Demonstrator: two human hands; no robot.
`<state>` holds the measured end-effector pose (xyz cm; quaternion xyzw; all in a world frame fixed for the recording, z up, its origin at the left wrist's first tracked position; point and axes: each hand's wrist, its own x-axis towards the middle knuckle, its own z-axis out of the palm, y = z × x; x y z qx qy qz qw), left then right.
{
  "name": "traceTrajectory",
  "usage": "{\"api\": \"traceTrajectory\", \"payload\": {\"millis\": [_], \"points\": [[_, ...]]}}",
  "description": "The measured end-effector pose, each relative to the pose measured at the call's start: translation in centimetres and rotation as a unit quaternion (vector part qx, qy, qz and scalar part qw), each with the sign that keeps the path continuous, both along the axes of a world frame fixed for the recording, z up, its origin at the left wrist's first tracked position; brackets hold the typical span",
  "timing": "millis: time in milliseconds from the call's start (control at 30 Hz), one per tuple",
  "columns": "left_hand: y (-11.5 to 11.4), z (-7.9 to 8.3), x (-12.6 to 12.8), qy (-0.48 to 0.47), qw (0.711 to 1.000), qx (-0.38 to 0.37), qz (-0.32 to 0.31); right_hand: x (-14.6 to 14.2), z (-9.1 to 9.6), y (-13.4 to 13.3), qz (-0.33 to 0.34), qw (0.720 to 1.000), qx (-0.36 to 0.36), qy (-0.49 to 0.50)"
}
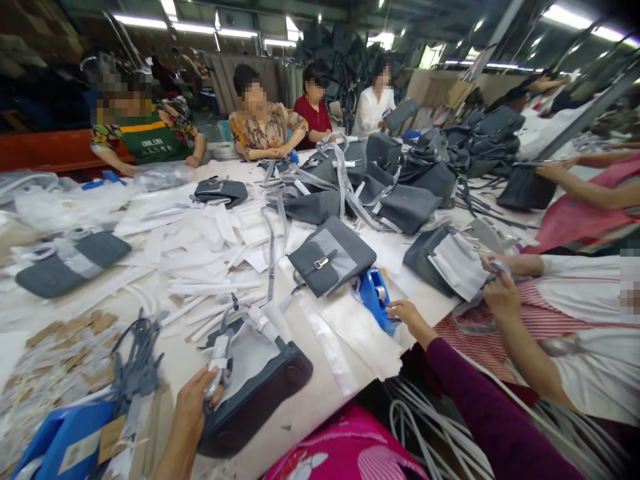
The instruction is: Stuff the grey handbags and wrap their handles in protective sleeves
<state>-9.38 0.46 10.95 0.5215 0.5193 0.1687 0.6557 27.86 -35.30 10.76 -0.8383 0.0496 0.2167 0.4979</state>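
Note:
My left hand is closed around the wrapped handle of a dark grey handbag, which lies tilted at the table's front edge. White padding sheet covers part of that bag, and clear plastic wraps its handle ends. At the end of a purple sleeve, my right hand has its fingers together at the near end of a blue tape dispenser. Whatever those fingertips pinch is too small to make out. Just behind the dispenser lies a grey flap bag with a metal clasp.
White padding strips cover the table's middle. Several grey bags are heaped at the back. Another blue dispenser, grey straps and small bagged tags lie at left. Co-workers sit opposite; a co-worker's hands work on a bag at right.

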Motion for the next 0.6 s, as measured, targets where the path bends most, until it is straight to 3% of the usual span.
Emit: {"api": "traceTrajectory", "payload": {"millis": [133, 300, 467, 600], "points": [[0.2, -0.6, -0.1, -0.027, 0.999, -0.021, -0.014, -0.2, 0.3, -1.6, -0.031, 0.999, 0.014, -0.035], [0.5, -1.1, -0.3, -0.022, 0.999, -0.021, -0.012, -3.9, -0.8, -5.1, -0.025, 0.999, -0.01, -0.023], [0.8, -1.8, -0.2, -0.021, 0.999, -0.028, -0.006, -5.5, -3.0, -6.0, 0.004, 0.994, -0.102, -0.042], [0.7, -2.2, -0.3, -0.021, 1.0, 0.012, 0.019, -5.8, -1.5, -5.9, 0.082, 0.967, -0.208, -0.124]]}}
